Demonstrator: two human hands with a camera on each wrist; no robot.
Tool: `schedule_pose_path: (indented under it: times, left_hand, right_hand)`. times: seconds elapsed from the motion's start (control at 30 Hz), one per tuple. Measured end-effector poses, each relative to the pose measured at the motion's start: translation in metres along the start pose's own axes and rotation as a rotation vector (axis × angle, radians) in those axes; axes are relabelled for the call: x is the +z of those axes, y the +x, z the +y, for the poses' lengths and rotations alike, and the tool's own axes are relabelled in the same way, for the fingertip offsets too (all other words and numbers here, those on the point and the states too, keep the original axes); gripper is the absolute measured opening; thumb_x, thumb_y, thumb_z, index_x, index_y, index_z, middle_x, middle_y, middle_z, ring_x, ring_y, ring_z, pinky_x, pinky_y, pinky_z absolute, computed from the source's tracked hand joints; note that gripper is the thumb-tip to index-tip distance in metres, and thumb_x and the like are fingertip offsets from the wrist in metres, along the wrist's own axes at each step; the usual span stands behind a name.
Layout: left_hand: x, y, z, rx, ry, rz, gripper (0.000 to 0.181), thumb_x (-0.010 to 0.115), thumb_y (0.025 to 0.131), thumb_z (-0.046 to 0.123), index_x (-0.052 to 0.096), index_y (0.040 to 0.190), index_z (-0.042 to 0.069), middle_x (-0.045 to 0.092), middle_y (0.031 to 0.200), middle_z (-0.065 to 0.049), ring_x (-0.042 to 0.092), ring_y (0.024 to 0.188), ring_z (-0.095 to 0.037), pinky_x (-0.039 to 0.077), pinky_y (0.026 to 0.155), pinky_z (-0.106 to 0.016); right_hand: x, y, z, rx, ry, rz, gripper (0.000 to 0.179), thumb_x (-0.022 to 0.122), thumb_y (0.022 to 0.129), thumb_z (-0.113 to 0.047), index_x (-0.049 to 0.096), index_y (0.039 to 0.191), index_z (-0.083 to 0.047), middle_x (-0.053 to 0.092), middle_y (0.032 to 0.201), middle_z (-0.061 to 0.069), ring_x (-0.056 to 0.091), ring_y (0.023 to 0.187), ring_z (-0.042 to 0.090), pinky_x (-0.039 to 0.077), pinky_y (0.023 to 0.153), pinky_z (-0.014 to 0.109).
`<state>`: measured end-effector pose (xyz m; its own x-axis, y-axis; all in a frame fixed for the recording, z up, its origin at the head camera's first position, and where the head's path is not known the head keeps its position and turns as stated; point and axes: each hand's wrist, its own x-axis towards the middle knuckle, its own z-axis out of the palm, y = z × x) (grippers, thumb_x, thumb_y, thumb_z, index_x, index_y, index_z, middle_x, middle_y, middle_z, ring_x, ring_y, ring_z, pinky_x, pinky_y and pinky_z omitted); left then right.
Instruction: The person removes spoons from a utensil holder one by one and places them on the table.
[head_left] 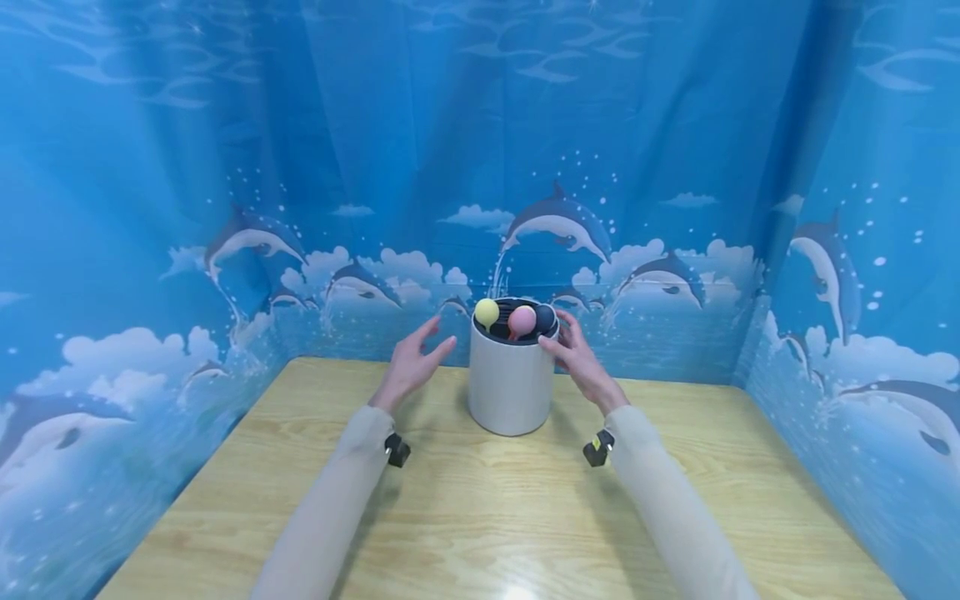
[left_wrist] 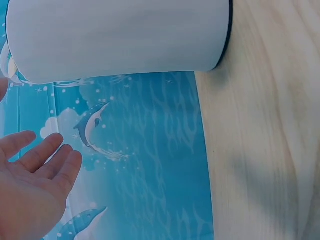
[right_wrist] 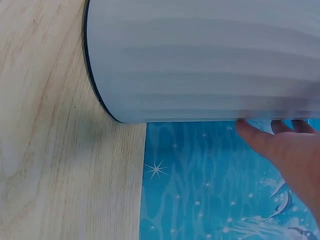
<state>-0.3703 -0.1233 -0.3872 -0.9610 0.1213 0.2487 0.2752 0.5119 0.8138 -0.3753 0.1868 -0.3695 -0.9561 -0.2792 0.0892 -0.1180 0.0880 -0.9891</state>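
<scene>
A white cylindrical container point(head_left: 512, 387) with a dark inner rim stands upright near the table's far edge. From its top poke a yellow round-headed item point(head_left: 487, 312), a pink one point(head_left: 522, 320) and a dark blue one point(head_left: 545, 317); their lower parts are hidden inside. My left hand point(head_left: 417, 362) hovers left of the container, apart from it, with thumb and fingers spread and nothing held. On the other side, my right hand point(head_left: 581, 360) touches the upper wall, thumb toward the front and fingers farther back. The right wrist view shows its fingertips point(right_wrist: 245, 125) against the wall.
The wooden table point(head_left: 480, 517) ends just behind the container. A blue curtain point(head_left: 420, 167) printed with dolphins and clouds hangs behind and along both sides. A small black wrist camera point(head_left: 397, 450) sits on the left sleeve, another camera point(head_left: 597, 449) on the right.
</scene>
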Motion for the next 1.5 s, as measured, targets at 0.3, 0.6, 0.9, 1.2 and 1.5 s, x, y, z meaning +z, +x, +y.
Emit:
schedule_pose_path:
  times: [0.3, 0.6, 0.9, 1.2, 1.5]
  left_hand:
    - [-0.001, 0.009, 0.007, -0.011, -0.083, 0.022, 0.069, 0.058, 0.093, 0.056, 0.039, 0.151, 0.022, 0.048, 0.15, -0.006, 0.047, 0.136, -0.028, 0.042, 0.11, -0.046]
    - [0.005, 0.026, 0.015, -0.093, -0.303, 0.093, 0.048, 0.065, 0.094, 0.038, 0.06, 0.134, 0.011, 0.062, 0.132, -0.008, 0.06, 0.119, -0.025, 0.05, 0.102, -0.043]
    - [0.011, 0.034, 0.02, -0.073, -0.401, 0.093, 0.047, 0.068, 0.093, 0.035, 0.063, 0.13, 0.008, 0.065, 0.126, -0.009, 0.063, 0.111, -0.027, 0.053, 0.097, -0.045]
    - [0.012, 0.038, 0.033, -0.071, -0.388, 0.046, 0.045, 0.066, 0.094, 0.038, 0.064, 0.13, 0.011, 0.064, 0.128, -0.005, 0.06, 0.116, -0.028, 0.052, 0.098, -0.045]
    - [0.012, 0.046, 0.042, -0.123, -0.428, 0.001, 0.043, 0.066, 0.094, 0.036, 0.065, 0.129, 0.011, 0.063, 0.131, -0.005, 0.058, 0.12, -0.025, 0.05, 0.101, -0.047]
  right_hand:
    - [0.004, -0.005, -0.005, -0.008, -0.029, 0.005, 0.08, 0.057, 0.099, -0.033, 0.005, 0.159, -0.024, 0.003, 0.166, 0.009, 0.007, 0.153, 0.031, 0.016, 0.118, 0.064]
    - [0.005, -0.006, -0.006, 0.0, -0.03, 0.02, 0.079, 0.059, 0.098, -0.034, 0.009, 0.158, -0.025, 0.006, 0.166, 0.009, 0.01, 0.152, 0.032, 0.019, 0.117, 0.065]
    - [0.006, -0.007, -0.006, 0.034, -0.033, 0.033, 0.078, 0.058, 0.098, -0.035, 0.009, 0.158, -0.025, 0.005, 0.166, 0.01, 0.01, 0.152, 0.034, 0.02, 0.116, 0.066]
    - [-0.002, 0.012, 0.015, 0.047, -0.027, 0.061, 0.08, 0.06, 0.096, -0.041, 0.01, 0.157, -0.032, 0.005, 0.167, 0.005, 0.009, 0.152, 0.032, 0.018, 0.116, 0.067]
    - [-0.001, 0.012, 0.017, 0.027, -0.03, 0.069, 0.08, 0.06, 0.095, -0.044, 0.01, 0.157, -0.033, 0.005, 0.167, 0.004, 0.009, 0.153, 0.031, 0.018, 0.116, 0.067]
